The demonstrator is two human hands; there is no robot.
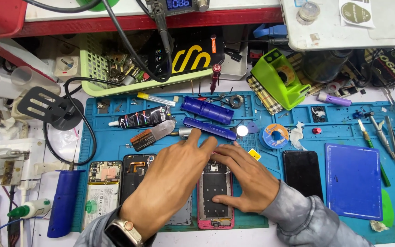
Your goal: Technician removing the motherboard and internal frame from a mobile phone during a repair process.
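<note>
A pink-framed opened phone (216,201) lies face down on the blue work mat (115,146), its inner plate showing. My left hand (170,183), with a watch on the wrist, lies flat over the phone's upper left, fingers spread toward the top edge. My right hand (243,178) rests on the phone's upper right, thumb against its right side. Neither hand holds a tool. The phone's top end is hidden under my fingers.
Left of the phone lie a dark back cover (136,176) and an opened phone with its battery (102,192). A black screen (302,174) and a blue pad (354,180) lie to the right. A glue tube (142,118), blue tools (206,110), tweezers (392,137) and a green tape dispenser (280,77) sit behind.
</note>
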